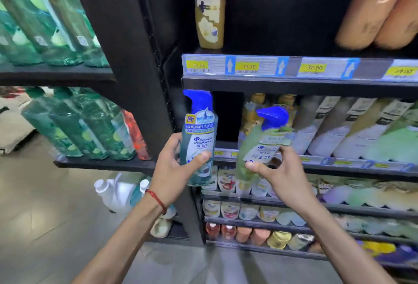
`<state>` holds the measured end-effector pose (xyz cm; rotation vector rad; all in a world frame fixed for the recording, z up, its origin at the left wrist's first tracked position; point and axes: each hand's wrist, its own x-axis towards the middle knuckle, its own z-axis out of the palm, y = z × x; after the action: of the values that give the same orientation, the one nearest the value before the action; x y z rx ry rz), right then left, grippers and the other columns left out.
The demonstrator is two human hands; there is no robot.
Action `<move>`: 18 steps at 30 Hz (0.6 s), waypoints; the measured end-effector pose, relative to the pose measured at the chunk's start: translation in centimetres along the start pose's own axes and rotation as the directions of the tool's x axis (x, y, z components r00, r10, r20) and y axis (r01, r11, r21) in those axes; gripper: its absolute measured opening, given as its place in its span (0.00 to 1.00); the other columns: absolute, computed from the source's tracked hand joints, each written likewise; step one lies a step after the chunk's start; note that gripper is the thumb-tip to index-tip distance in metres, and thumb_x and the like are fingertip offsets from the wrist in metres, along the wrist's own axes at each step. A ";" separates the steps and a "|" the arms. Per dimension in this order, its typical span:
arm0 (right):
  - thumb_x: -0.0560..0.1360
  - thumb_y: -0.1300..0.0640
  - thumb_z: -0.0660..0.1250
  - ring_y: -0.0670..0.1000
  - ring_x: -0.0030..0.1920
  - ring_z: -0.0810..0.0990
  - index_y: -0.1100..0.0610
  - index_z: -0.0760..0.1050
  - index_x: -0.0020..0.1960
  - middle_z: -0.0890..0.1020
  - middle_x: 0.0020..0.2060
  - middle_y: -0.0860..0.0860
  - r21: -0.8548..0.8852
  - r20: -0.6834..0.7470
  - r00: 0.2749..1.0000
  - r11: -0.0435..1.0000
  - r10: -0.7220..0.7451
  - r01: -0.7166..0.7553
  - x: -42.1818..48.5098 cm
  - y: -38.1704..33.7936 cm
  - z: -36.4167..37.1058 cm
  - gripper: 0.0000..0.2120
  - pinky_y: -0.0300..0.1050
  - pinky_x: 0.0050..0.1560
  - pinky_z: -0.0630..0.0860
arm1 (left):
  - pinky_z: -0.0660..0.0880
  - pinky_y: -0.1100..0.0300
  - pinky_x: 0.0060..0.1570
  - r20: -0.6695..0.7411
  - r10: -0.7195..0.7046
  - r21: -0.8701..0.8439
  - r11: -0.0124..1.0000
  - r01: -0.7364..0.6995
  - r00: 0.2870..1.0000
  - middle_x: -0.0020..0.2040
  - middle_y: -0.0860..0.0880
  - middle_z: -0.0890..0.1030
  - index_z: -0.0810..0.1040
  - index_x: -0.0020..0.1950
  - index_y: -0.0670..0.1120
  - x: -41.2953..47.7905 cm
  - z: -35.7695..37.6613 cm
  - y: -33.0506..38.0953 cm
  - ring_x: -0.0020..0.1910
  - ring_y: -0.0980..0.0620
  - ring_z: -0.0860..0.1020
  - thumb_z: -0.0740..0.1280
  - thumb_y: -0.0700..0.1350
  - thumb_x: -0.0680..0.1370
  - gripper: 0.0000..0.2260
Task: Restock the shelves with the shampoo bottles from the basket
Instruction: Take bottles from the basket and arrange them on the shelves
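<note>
Here we have two shampoo bottles up at shelf height, one in each hand. The teal bottle [200, 130] with the blue pump cap stands upright in our left hand [178, 166], thumb across the front of its label and fingers curled round the back. It hangs just right of the shelf post [140, 80], its cap just below the price strip [248, 66] of the shelf above. The green bottle [255, 143], blue-capped too, tilts with its cap toward the right in our right hand [278, 170], which pinches it low on the body between thumb and fingertips. Neither bottle rests on a shelf yet. The basket itself is out of view.

We judge this to be the placing step: both bottles are carried, and the middle shelf [339, 162] is right behind them. A dark gap [227, 116] opens at its left end, between the post and the gold bottles [251, 114], and that looks the likeliest slot. The next move calls for sending the teal bottle back into that gap upright, label forward, then righting the green bottle before it goes in beside it.

Further out, pale bottles [339, 130] fill the rest of the row, a lone gold bottle [210, 7] stands on the shelf above, green bottles [90, 125] crowd the unit to our left, and white jugs [117, 191] sit on the floor.
</note>
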<state>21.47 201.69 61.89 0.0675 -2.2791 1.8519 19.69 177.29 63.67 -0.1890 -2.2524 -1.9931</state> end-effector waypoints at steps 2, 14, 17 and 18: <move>0.70 0.63 0.80 0.48 0.61 0.82 0.46 0.76 0.61 0.83 0.58 0.51 -0.061 -0.018 0.998 0.997 -0.057 0.056 0.5 0.0 0.9 0.25 0.39 0.62 0.77 | 0.80 0.59 0.54 0.020 0.002 -0.014 1.000 -0.002 1.000 0.55 0.49 0.86 0.77 0.60 0.44 0.2 -0.4 -0.7 0.54 0.52 0.84 0.76 0.39 0.74 0.17; 0.60 0.54 0.86 0.53 0.56 0.84 0.39 0.80 0.51 0.83 0.54 0.53 -0.183 -0.232 0.952 0.970 -0.199 0.159 5.4 1.1 5.6 0.25 0.58 0.58 0.81 | 0.77 0.66 0.53 -0.002 0.032 -0.035 0.999 -0.032 0.999 0.55 0.53 0.85 0.77 0.58 0.46 1.0 -1.7 -2.2 0.54 0.57 0.83 0.77 0.37 0.73 0.17; 0.61 0.59 0.86 0.51 0.56 0.83 0.44 0.82 0.54 0.80 0.54 0.50 -0.200 -0.271 0.937 0.965 -0.220 0.169 5.9 1.6 6.7 0.26 0.54 0.55 0.82 | 0.77 0.65 0.53 -0.010 0.021 -0.046 0.999 -0.021 1.000 0.54 0.53 0.86 0.77 0.58 0.46 1.4 -2.2 -2.7 0.54 0.57 0.84 0.77 0.38 0.73 0.17; 0.62 0.60 0.86 0.50 0.56 0.82 0.51 0.83 0.56 0.80 0.54 0.49 -0.211 -0.271 0.937 0.963 -0.223 0.168 6.1 1.8 7.0 0.25 0.52 0.55 0.82 | 0.78 0.64 0.54 -0.013 0.015 -0.046 0.999 -0.016 1.000 0.54 0.53 0.86 0.77 0.58 0.47 1.5 -2.4 -2.9 0.54 0.56 0.84 0.78 0.38 0.73 0.17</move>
<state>14.30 195.82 59.95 -0.0071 -2.1384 1.4387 17.76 174.61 61.39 -0.1974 -2.1916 -2.0340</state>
